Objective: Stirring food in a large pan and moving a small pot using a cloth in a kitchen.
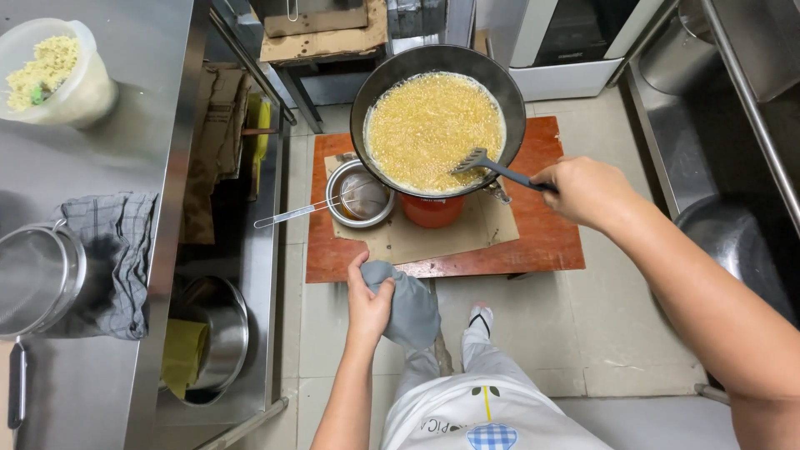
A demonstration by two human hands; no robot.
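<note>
A black wok (379, 92) full of bubbling yellow oil and small frying bits rests on an orange burner (431, 211) on a low red wooden table (542, 242). My right hand (587, 192) grips the handle of a dark slotted spatula (482, 161), whose blade dips into the oil at the wok's right side. My left hand (367, 302) holds a bunched grey cloth (410, 308) at the table's front edge, away from the wok.
A metal strainer (360, 197) with a long handle sits in a steel bowl left of the wok. The steel counter (125, 158) at left holds a plastic tub of yellow crumbs (50, 73), a checked cloth (112, 258) and a sieve (33, 279). A steel sink (733, 242) is at right.
</note>
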